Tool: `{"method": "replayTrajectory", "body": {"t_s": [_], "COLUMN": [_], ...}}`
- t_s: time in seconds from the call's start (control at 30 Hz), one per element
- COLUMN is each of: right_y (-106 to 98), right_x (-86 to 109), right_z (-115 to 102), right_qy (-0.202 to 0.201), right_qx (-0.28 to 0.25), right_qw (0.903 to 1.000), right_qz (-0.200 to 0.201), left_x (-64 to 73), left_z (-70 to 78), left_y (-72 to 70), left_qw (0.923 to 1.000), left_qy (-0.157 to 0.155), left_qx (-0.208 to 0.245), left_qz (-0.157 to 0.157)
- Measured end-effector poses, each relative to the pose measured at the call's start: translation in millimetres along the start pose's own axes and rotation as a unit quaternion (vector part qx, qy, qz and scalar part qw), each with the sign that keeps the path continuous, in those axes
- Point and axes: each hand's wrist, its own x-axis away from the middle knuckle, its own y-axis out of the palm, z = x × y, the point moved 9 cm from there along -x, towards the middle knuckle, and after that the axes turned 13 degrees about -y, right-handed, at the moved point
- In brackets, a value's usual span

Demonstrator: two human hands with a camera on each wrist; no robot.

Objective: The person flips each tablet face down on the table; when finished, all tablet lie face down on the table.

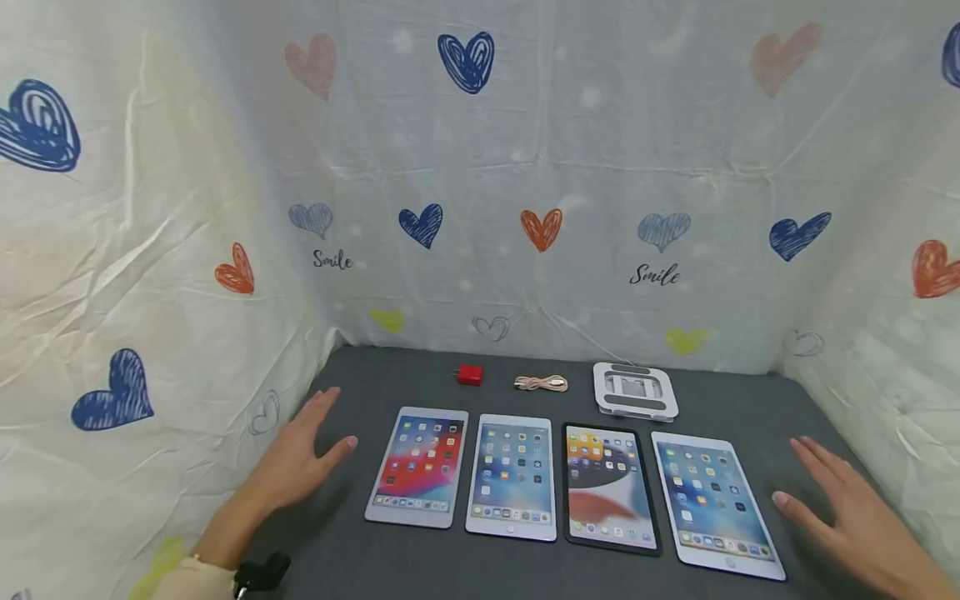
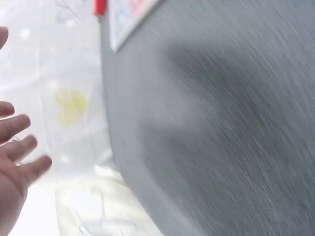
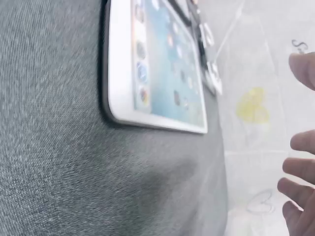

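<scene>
Several tablets lie in a row on a dark grey table, screens lit. At the left is a white tablet with a red and blue picture, and beside it another white tablet with a blue screen. A black-framed tablet comes third, then a white tablet at the right end. My left hand hovers left of the row, fingers extended and holding nothing. Off the right end my right hand is likewise spread with nothing in it. Both wrist views show the fingers apart from the tablets.
Behind the tablets lie a red charger plug, a coiled beige cable and a folded white and grey stand. A white sheet printed with hearts encloses the table at the back and sides. A black strap shows at the left wrist.
</scene>
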Motion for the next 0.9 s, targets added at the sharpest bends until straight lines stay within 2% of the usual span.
{"method": "replayTrajectory", "body": {"t_s": [0.17, 0.27, 0.4, 0.5, 0.57, 0.67, 0.77, 0.83, 0.9], "right_y": [-12, -17, -21, -21, -20, -16, -15, -13, -11], "right_x": [1.8, 3.5, 2.4, 0.0, -1.6, -4.4, -6.9, -8.5, -8.4], "right_z": [-8, -10, -9, -9, -10, -10, -7, -4, 0], "right_qy": [-0.024, -0.029, -0.01, 0.003, 0.01, 0.03, 0.027, 0.02, 0.018], "right_qx": [-0.045, -0.069, -0.082, -0.115, -0.152, -0.206, -0.258, -0.313, -0.385], "right_qw": [0.9982, 0.9967, 0.9966, 0.9925, 0.9868, 0.9739, 0.958, 0.9387, 0.9078], "right_qz": [0.032, 0.033, -0.01, -0.039, -0.053, -0.09, -0.121, -0.143, -0.165], "left_x": [-2.1, -4.6, -7.3, -8.5, -9.3, -10.8, -13.4, -15.1, -15.6], "left_z": [31.0, 55.0, 88.5, 113.9, 130.3, 154.9, 178.2, 192.4, 205.7], "left_y": [-4.5, -0.9, 8.5, 19.2, 30.5, 52.9, 78.1, 94.9, 111.4], "left_qw": [0.9973, 0.9883, 0.9639, 0.9362, 0.9161, 0.8894, 0.8718, 0.8634, 0.8546], "left_qy": [0.004, 0.016, 0.038, 0.057, 0.06, 0.044, 0.022, 0.008, -0.011], "left_qx": [0.072, 0.144, 0.24, 0.308, 0.345, 0.384, 0.404, 0.412, 0.419], "left_qz": [-0.016, -0.047, -0.108, -0.159, -0.195, -0.244, -0.277, -0.291, -0.306]}}
